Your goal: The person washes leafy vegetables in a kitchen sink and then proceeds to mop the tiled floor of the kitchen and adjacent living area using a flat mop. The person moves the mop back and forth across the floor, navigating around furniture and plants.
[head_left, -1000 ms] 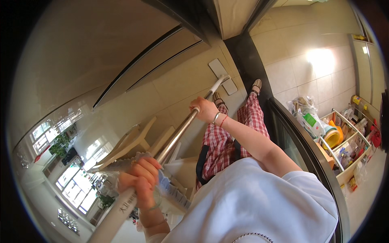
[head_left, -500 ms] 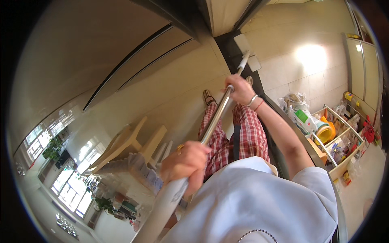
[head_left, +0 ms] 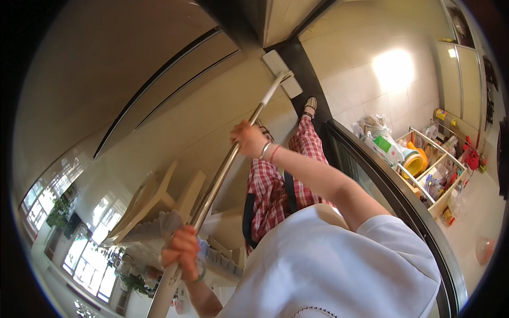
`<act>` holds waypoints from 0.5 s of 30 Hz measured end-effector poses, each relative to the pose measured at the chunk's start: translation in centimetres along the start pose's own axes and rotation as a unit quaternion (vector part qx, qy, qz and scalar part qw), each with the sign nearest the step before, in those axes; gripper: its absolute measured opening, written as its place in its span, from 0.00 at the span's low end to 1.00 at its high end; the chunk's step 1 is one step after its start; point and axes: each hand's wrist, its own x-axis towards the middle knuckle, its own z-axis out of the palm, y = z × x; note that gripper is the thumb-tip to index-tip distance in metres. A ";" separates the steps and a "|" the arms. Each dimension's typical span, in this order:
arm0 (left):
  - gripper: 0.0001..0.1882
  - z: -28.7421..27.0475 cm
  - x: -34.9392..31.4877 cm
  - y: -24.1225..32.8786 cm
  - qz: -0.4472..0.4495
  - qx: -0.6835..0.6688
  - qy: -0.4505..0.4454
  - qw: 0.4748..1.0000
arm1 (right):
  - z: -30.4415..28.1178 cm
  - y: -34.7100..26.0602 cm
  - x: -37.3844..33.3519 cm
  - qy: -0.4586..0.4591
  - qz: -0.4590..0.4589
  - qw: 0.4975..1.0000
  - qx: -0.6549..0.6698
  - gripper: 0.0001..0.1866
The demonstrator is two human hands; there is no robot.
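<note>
A flat mop with a long metal pole (head_left: 216, 185) slants from the lower left up to the far middle. My left hand (head_left: 182, 252) is wrapped round the pale grip at its near end. Farther along, my right hand (head_left: 248, 139), with a bangle and a red string on its wrist, closes round the metal part. The mop's white rectangular head (head_left: 275, 63) lies flat on the floor, partly over the dark threshold strip (head_left: 305, 69), just beyond my right foot (head_left: 310, 107).
On the right, a dark-framed glass door (head_left: 382, 185) stands beside me. Past it are a divided storage rack (head_left: 432, 183) full of bags and bottles and a yellow basin (head_left: 415, 165). Wooden chairs (head_left: 154, 204) stand at left, with a shiny panel (head_left: 122, 69) behind.
The mop head has moved left, from the far side of the threshold strip onto its near edge and the left floor. Both hands have shifted left with the pole.
</note>
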 end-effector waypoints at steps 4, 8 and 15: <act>0.09 -6.6 -4.2 3.7 -0.129 0.136 0.083 0.979 | 3.8 -7.9 2.9 -0.102 -0.001 0.993 0.055 0.13; 0.08 -6.7 -4.2 3.6 -0.024 0.072 0.134 0.988 | 4.1 -10.2 3.7 -0.154 -0.041 0.984 0.078 0.11; 0.12 1.5 -1.5 1.8 0.006 -0.034 0.075 0.997 | -3.8 -2.8 -1.1 -0.112 -0.027 0.993 0.011 0.12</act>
